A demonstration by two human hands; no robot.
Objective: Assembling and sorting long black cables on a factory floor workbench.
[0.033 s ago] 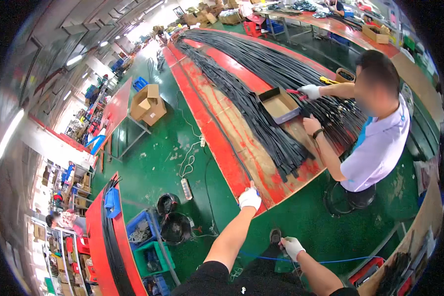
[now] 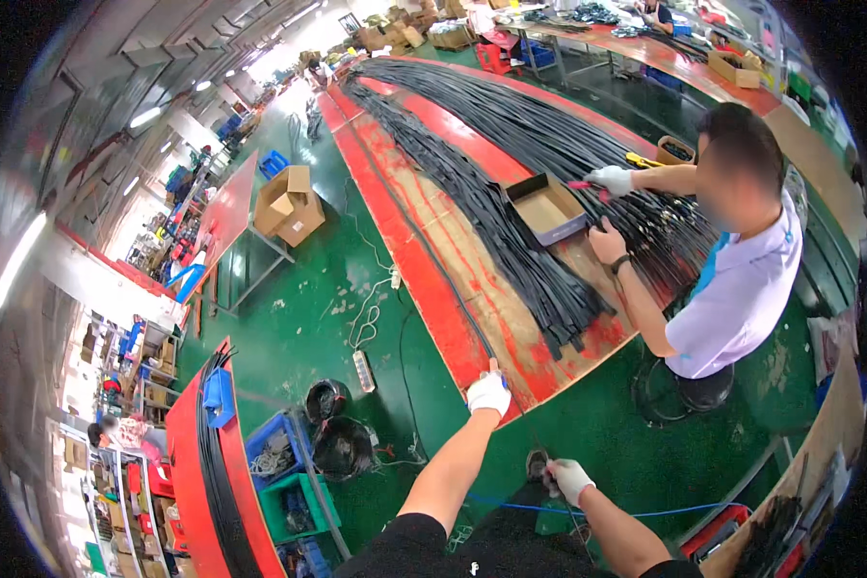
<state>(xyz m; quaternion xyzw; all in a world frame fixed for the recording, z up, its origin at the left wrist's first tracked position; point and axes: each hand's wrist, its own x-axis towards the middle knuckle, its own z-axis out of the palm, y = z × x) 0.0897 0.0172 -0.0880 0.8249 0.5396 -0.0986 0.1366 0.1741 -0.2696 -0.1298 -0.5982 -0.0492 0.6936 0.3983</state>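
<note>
Slightly nearer than before with left hand (image 2: 489,393), meeting black strip (image 2: 459,301) at far fingertips. Cannot tell finger grip, nor in right hand (image 2: 569,480).

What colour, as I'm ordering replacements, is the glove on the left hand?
The left hand wears a white glove, seen best in the head view.

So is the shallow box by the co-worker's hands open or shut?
Open: the shallow box shows its brown inside, with no lid on.
</note>
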